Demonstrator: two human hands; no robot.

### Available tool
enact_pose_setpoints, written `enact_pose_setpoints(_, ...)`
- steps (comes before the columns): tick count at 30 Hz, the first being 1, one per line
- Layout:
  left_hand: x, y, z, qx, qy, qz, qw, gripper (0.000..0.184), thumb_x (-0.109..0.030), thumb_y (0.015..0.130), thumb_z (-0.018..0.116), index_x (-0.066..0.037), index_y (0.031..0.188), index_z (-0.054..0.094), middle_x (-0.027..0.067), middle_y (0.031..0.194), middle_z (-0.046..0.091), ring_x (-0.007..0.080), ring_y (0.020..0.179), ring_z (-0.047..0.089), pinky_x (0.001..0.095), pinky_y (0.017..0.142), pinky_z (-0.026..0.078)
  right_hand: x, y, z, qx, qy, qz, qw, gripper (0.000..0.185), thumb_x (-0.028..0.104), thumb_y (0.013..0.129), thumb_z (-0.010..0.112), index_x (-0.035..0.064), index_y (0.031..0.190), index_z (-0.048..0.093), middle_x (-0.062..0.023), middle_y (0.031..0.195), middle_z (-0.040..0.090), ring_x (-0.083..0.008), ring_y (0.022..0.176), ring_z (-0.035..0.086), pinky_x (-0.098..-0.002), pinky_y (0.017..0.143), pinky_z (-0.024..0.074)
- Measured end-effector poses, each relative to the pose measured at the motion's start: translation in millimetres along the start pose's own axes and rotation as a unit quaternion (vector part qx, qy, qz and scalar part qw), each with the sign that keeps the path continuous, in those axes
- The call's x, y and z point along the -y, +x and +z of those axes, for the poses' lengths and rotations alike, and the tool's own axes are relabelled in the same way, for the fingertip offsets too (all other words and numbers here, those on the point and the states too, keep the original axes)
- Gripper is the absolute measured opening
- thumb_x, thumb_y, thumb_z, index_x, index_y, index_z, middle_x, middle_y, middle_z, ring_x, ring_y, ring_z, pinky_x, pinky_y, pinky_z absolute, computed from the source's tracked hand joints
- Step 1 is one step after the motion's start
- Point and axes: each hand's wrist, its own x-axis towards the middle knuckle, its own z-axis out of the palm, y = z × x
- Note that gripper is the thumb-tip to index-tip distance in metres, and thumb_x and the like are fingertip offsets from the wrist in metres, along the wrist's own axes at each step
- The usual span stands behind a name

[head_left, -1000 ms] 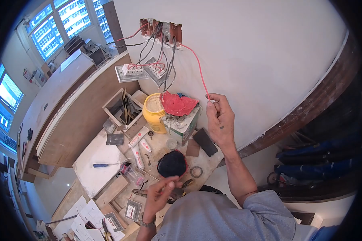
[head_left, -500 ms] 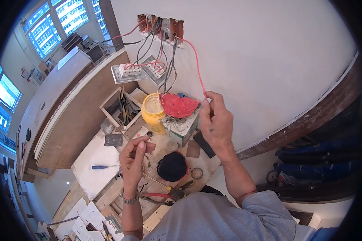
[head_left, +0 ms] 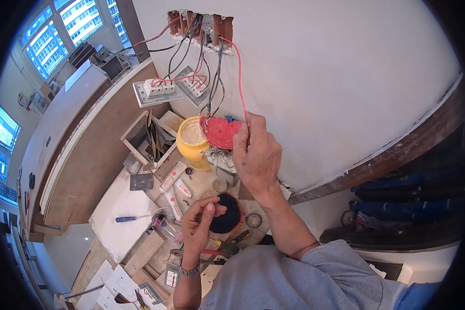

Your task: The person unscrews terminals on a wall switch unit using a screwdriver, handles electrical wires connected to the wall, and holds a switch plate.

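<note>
My right hand (head_left: 258, 155) pinches the lower end of a red wire (head_left: 239, 72) between thumb and fingers. That wire hangs in a curve from an opened wall box (head_left: 219, 30) with red-brown back boxes. Lower down, my left hand (head_left: 197, 227) has thumb and fingertips pressed together; whether something small is between them I cannot make out. Just behind its fingertips lies a round black item (head_left: 227, 214). Two white socket plates, one nearer the left (head_left: 157, 90) and one beside it (head_left: 194, 88), dangle on red and black wires below the box.
A yellow tub (head_left: 194, 155) stands by a red crumpled piece (head_left: 223, 132). Around them are a wooden box (head_left: 134, 137), white tubes (head_left: 175, 204), a blue-handled screwdriver (head_left: 125, 219), red-handled pliers (head_left: 212, 252) and a tape roll (head_left: 253, 220). A curved wooden counter (head_left: 98, 150) runs along the left.
My right hand has come down and left with the wire's end, which now hangs straighter. My left hand has moved right and down, over the edge of the black item. The view has shifted slightly.
</note>
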Motion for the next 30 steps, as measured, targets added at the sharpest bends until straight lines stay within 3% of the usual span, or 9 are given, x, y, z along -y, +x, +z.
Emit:
enact_pose_setpoints(4, 7.3, -13.1, -3.5, -0.006, -0.002, -0.008, 1.000, 0.030, -0.022, 0.112, 0.059, 0.002, 0.125, 0.072, 0.0116, 0.099, 0.079, 0.0155, 0.091, 0.075, 0.0301, 0.085, 0.058, 4.1, 1.5, 7.7, 0.001, -0.011, -0.009, 1.000, 0.029, 0.003, 0.094, 0.068, -0.0001, 0.121, 0.060, -0.0128, 0.071, 0.067, -0.0350, 0.064, 0.066, -0.0463, 0.070, 0.0491)
enact_pose_setpoints(11, 8.1, -27.5, -8.4, -0.005, -0.030, -0.022, 0.999, 0.028, -0.021, 0.112, 0.060, 0.001, 0.125, 0.071, 0.0104, 0.101, 0.079, 0.0145, 0.093, 0.074, 0.0295, 0.087, 0.058, 8.0, 9.7, 11.5, 0.022, -0.044, -0.023, 0.999, 0.030, 0.003, 0.091, 0.070, 0.0014, 0.118, 0.058, -0.0113, 0.075, 0.069, -0.0337, 0.068, 0.068, -0.0469, 0.072, 0.0487)
enact_pose_setpoints(14, 0.6, -23.5, -20.0, -0.005, -0.019, -0.006, 1.000, 0.027, -0.020, 0.112, 0.060, 0.001, 0.126, 0.071, 0.0094, 0.104, 0.078, 0.0135, 0.096, 0.073, 0.0290, 0.090, 0.058, 10.1, 20.0, 12.0, 0.056, 0.010, -0.008, 0.998, 0.024, 0.004, 0.093, 0.067, 0.0011, 0.116, 0.057, -0.0123, 0.071, 0.067, -0.0352, 0.064, 0.067, -0.0464, 0.065, 0.0480)
enact_pose_setpoints(17, -16.2, -10.7, -41.4, -0.026, 0.023, 0.024, 0.999, 0.027, -0.019, 0.112, 0.060, 0.002, 0.125, 0.071, 0.0095, 0.103, 0.078, 0.0143, 0.095, 0.073, 0.0294, 0.089, 0.057, 15.6, 24.6, 5.8, 0.099, 0.075, 0.075, 0.989, 0.023, 0.006, 0.098, 0.062, -0.0008, 0.120, 0.058, -0.0147, 0.065, 0.063, -0.0360, 0.058, 0.063, -0.0443, 0.058, 0.0465)
enact_pose_setpoints(19, -33.7, 1.8, -57.9, -0.044, 0.052, 0.040, 0.997, 0.026, -0.018, 0.112, 0.060, 0.002, 0.125, 0.071, 0.0093, 0.103, 0.077, 0.0148, 0.095, 0.072, 0.0297, 0.089, 0.057, 14.3, 25.6, -2.7, 0.112, 0.173, 0.105, 0.973, 0.030, 0.008, 0.102, 0.056, -0.0030, 0.130, 0.058, -0.0118, 0.058, 0.057, -0.0261, 0.050, 0.058, -0.0387, 0.054, 0.0458)
enact_pose_setpoints(20, -44.7, 9.2, -65.6, -0.059, 0.069, 0.063, 0.994, 0.026, -0.018, 0.111, 0.060, 0.002, 0.125, 0.071, 0.0087, 0.102, 0.077, 0.0149, 0.094, 0.072, 0.0299, 0.089, 0.057, 10.2, 25.4, -2.5, 0.114, 0.175, 0.104, 0.972, 0.030, 0.008, 0.102, 0.056, -0.0030, 0.130, 0.058, -0.0118, 0.058, 0.057, -0.0261, 0.050, 0.058, -0.0387, 0.054, 0.0458)
enact_pose_setpoints(22, -64.9, 26.0, -76.1, -0.075, 0.085, 0.088, 0.990, 0.026, -0.018, 0.111, 0.061, 0.002, 0.125, 0.071, 0.0081, 0.101, 0.077, 0.0151, 0.094, 0.072, 0.0302, 0.088, 0.057, 0.1, 26.9, -0.2, 0.201, 0.320, 0.150, 0.914, 0.042, 0.010, 0.104, 0.055, -0.0040, 0.144, 0.055, -0.0037, 0.060, 0.056, -0.0125, 0.052, 0.052, -0.0325, 0.056, 0.0462)
enact_pose_setpoints(25, -89.4, 51.7, -86.5, -0.113, 0.098, 0.139, 0.979, 0.027, -0.021, 0.110, 0.062, 0.000, 0.123, 0.073, 0.0072, 0.095, 0.077, 0.0126, 0.089, 0.071, 0.0297, 0.084, 0.055, -1.6, 36.5, -4.3, 0.190, 0.349, 0.177, 0.900, 0.047, 0.011, 0.107, 0.052, -0.0037, 0.151, 0.051, 0.0020, 0.066, 0.055, -0.0056, 0.058, 0.049, -0.0277, 0.056, 0.0454)
enact_pose_setpoints(30, -121.9, 96.3, -102.8, -0.087, 0.147, 0.218, 0.961, 0.028, -0.022, 0.110, 0.062, 0.000, 0.124, 0.073, 0.0063, 0.098, 0.077, 0.0103, 0.091, 0.068, 0.0278, 0.085, 0.054, -8.8, 47.0, -2.1, 0.206, 0.386, 0.207, 0.875, 0.048, 0.011, 0.109, 0.045, -0.0046, 0.154, 0.049, 0.0015, 0.070, 0.054, -0.0066, 0.060, 0.051, -0.0265, 0.056, 0.0481)
